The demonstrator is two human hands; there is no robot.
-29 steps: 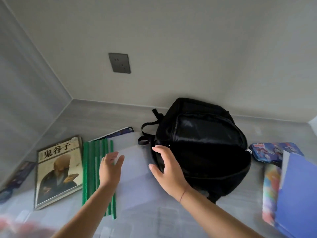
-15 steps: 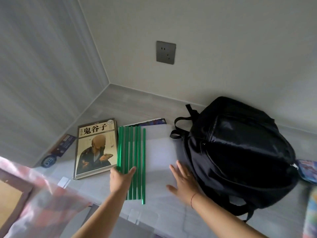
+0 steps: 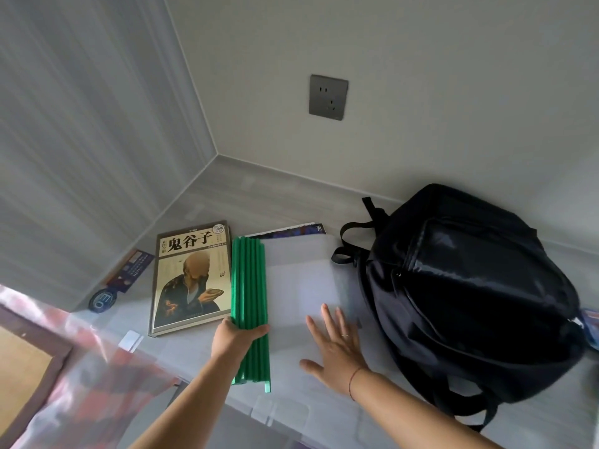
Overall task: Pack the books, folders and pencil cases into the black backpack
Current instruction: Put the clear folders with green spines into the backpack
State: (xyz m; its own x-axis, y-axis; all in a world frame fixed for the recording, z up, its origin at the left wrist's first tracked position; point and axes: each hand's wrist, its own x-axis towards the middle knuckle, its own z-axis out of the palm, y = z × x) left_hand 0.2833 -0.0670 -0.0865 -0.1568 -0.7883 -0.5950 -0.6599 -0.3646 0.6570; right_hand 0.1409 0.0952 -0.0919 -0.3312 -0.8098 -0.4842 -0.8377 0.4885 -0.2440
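A stack of clear folders with green spine bars lies on the grey desk between a book and the backpack. My left hand is closed around the green spines near their front end. My right hand lies flat, fingers spread, on the clear folder covers. The black backpack lies on its side to the right, touching the folders' edge. A book with a seated figure on its cover lies left of the folders. Another dark-edged book peeks out from under the folders at the back.
The desk sits in a corner, walls at left and back, a wall socket above. A bookmark and round tag lie by the left wall. A colourful pencil case edge shows at far right. The desk's front edge is close below my hands.
The view swung left and down. My left hand went from hovering over the green spines to gripping them. My right hand left the backpack's edge and now presses flat on the folders.
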